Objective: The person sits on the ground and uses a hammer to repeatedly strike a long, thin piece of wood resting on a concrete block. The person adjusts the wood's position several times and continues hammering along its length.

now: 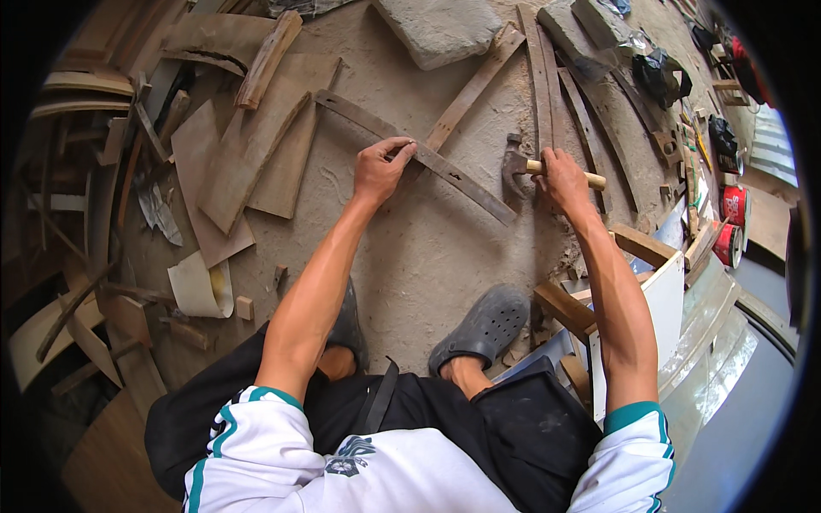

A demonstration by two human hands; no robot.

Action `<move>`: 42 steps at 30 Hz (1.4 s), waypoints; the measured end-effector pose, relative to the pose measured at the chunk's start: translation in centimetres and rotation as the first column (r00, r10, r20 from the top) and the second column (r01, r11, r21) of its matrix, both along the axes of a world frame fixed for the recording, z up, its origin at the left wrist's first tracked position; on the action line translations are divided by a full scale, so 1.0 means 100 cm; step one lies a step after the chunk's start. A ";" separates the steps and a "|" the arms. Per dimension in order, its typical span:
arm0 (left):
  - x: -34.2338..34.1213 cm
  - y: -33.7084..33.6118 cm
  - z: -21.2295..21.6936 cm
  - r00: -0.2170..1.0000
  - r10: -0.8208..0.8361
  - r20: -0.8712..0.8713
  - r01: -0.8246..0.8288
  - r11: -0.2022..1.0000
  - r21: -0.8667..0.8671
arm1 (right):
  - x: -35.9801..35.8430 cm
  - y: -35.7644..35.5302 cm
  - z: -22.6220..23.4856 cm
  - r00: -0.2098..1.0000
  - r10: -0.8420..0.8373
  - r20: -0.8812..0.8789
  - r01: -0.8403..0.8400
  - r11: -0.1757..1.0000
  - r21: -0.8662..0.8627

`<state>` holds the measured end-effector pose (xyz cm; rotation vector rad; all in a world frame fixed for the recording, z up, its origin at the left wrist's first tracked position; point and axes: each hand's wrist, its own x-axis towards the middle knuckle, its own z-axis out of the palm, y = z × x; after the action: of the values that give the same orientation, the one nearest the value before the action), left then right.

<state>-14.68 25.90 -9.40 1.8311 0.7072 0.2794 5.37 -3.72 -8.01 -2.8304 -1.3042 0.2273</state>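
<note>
My right hand (pixel 564 181) is closed round the wooden handle of a claw hammer (pixel 516 168), whose dark metal head points left, just beyond the end of a wooden strip. Thumb and fingertips of my left hand (pixel 381 173) are pinched together at the middle of that strip (pixel 467 185); whatever small thing they hold is too small to make out. The strip lies slantwise, with a slot near its far left end. It crosses a second wooden strip (pixel 475 89) that runs up to the far right, close to my left fingertips.
Plywood offcuts (pixel 256 145) and scrap wood pile up on the left. Concrete blocks (pixel 440 30) lie at the far side, with long narrow boards (pixel 541 77) beside them. A white-panelled wooden frame (pixel 641 321) and red cans (pixel 733 205) stand at right. My dark clogs (pixel 483 325) rest on the dusty floor.
</note>
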 end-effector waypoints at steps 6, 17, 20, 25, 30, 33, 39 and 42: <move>0.000 0.000 0.001 1.000 -0.003 0.013 0.003 1.000 0.025 | 0.001 0.000 -0.001 1.000 0.006 -0.002 -0.006 1.000 0.000; 0.011 -0.003 0.004 1.000 0.003 -0.017 -0.002 0.999 0.042 | 0.001 -0.002 -0.002 1.000 0.002 0.014 -0.001 1.000 -0.010; 0.012 -0.002 0.003 1.000 -0.007 -0.025 0.008 0.998 0.062 | 0.001 -0.001 -0.002 1.000 0.014 0.010 -0.014 1.000 0.007; 0.013 -0.002 0.000 1.000 -0.012 -0.005 0.012 0.995 0.100 | -0.001 0.000 0.001 1.000 0.011 0.014 -0.012 0.999 0.041; 0.015 -0.001 -0.002 1.000 -0.023 -0.020 0.026 0.993 0.114 | 0.000 -0.001 -0.001 0.999 0.006 0.032 -0.007 0.999 0.047; 0.014 -0.001 -0.004 1.000 -0.030 -0.010 0.031 0.993 0.116 | -0.002 -0.001 -0.001 0.999 0.011 0.046 -0.014 0.997 0.073; 0.016 -0.002 -0.008 0.992 -0.093 0.088 0.066 0.961 0.270 | -0.001 -0.004 -0.003 0.998 0.021 0.066 -0.029 0.992 0.120; 0.014 0.000 -0.014 0.981 -0.148 0.125 0.092 0.924 0.371 | -0.001 -0.005 -0.005 0.997 0.020 0.075 -0.028 0.993 0.113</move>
<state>-13.29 25.88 -10.84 2.1692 0.4542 0.4887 5.28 -4.19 -8.50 -2.7532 -1.3199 0.0470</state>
